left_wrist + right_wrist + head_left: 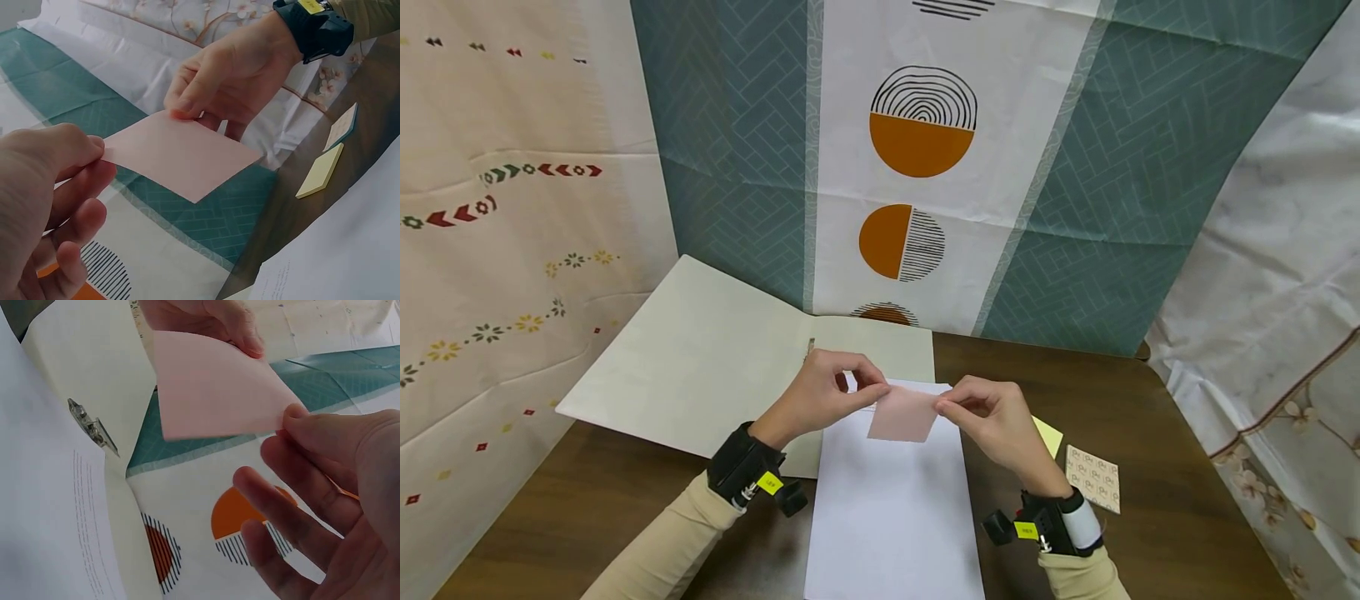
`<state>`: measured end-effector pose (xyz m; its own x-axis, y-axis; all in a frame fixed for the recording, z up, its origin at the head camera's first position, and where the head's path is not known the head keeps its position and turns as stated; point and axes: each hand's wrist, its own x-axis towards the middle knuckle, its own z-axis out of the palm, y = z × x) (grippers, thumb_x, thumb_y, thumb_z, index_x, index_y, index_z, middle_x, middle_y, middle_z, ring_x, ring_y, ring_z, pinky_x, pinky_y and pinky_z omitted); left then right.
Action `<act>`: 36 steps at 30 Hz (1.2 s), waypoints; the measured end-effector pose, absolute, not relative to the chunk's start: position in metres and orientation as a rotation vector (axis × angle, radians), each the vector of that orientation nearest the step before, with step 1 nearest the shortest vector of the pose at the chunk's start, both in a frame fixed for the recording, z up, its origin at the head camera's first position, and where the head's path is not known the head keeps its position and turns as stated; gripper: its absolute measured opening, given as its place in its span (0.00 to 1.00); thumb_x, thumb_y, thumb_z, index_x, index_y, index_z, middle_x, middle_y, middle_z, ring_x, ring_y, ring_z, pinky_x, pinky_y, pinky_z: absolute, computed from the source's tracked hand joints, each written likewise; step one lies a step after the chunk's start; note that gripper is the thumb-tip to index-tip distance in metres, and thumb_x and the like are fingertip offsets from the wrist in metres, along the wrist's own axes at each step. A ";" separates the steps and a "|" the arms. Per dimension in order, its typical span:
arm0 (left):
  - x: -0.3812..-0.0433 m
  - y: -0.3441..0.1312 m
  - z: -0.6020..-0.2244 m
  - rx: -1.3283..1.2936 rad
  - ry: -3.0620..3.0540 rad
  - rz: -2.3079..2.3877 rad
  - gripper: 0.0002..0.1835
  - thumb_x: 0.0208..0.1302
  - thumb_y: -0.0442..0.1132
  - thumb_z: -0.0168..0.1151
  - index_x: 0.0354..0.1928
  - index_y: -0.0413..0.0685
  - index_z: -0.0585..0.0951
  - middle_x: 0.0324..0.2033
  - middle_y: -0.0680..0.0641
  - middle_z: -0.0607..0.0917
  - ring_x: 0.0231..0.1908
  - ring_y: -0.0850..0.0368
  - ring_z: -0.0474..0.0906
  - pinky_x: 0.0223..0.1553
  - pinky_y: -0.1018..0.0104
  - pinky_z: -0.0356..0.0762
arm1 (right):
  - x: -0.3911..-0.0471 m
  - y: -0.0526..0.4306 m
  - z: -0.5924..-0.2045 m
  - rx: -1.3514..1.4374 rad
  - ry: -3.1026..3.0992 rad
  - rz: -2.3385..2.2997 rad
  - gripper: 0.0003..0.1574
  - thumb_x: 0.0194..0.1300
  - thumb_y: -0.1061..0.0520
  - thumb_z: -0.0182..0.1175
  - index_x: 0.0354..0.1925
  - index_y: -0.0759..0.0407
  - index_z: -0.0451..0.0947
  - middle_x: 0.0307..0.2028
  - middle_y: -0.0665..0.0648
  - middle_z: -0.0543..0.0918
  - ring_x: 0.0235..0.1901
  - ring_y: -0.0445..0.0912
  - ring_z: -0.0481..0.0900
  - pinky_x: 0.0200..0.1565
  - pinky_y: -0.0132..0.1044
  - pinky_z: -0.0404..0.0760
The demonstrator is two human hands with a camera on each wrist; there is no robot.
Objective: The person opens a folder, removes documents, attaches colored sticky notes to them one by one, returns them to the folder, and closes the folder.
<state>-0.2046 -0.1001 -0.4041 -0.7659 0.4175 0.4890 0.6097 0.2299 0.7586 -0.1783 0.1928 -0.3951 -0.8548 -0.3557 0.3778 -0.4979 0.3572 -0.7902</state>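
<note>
- Left hand (829, 390) pinches the upper left corner of a pink note (904, 417), thumb and fingertips only.
- Right hand (996, 418) pinches the upper right corner; note spans the gap between both hands.
- Note held up above white paper sheets (895, 508), near their top end.
- Sheets partly overlap an open cream folder (700, 350) with a metal clip (94, 428).
- Yellow pad (1048, 435) and patterned pad (1092, 477) on brown counter (1157, 417), right of sheets.

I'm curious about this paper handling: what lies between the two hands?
A pink sheet, pinched by the left hand and right hand; the head view shows it.
</note>
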 end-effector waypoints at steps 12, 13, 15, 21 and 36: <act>-0.203 -0.096 -0.406 -0.990 -2.336 -1.576 0.02 0.70 0.34 0.79 0.41 0.48 0.94 0.31 0.49 0.94 0.30 0.66 0.82 0.30 0.71 0.77 | -0.180 0.194 -0.393 0.689 -2.379 1.575 0.02 0.72 0.68 0.74 0.41 0.67 0.93 0.37 0.58 0.94 0.35 0.36 0.87 0.39 0.30 0.86; -0.203 -0.097 -0.406 -0.989 -2.337 -1.578 0.02 0.70 0.34 0.79 0.41 0.48 0.93 0.31 0.49 0.94 0.30 0.66 0.82 0.31 0.71 0.77 | -0.180 0.194 -0.393 0.670 -2.385 1.583 0.03 0.72 0.68 0.74 0.42 0.67 0.93 0.37 0.57 0.95 0.36 0.37 0.88 0.40 0.30 0.87; -0.203 -0.097 -0.406 -0.986 -2.341 -1.581 0.02 0.70 0.35 0.79 0.41 0.47 0.93 0.31 0.49 0.94 0.30 0.66 0.82 0.31 0.70 0.77 | -0.180 0.194 -0.393 0.614 -2.396 1.614 0.05 0.73 0.67 0.73 0.45 0.68 0.93 0.39 0.53 0.95 0.38 0.38 0.89 0.42 0.29 0.88; -0.201 -0.097 -0.405 -0.969 -2.350 -1.582 0.02 0.71 0.36 0.79 0.41 0.47 0.93 0.31 0.49 0.93 0.30 0.66 0.81 0.32 0.70 0.78 | -0.179 0.195 -0.393 0.539 -2.400 1.707 0.14 0.76 0.66 0.71 0.56 0.71 0.90 0.44 0.36 0.93 0.44 0.35 0.92 0.51 0.28 0.90; -0.204 -0.094 -0.410 -0.947 -2.371 -1.527 0.02 0.70 0.36 0.79 0.41 0.47 0.94 0.31 0.51 0.94 0.31 0.67 0.82 0.32 0.70 0.79 | -0.179 0.195 -0.393 0.614 -2.446 1.596 0.03 0.73 0.66 0.74 0.38 0.63 0.93 0.33 0.47 0.94 0.31 0.40 0.87 0.34 0.31 0.83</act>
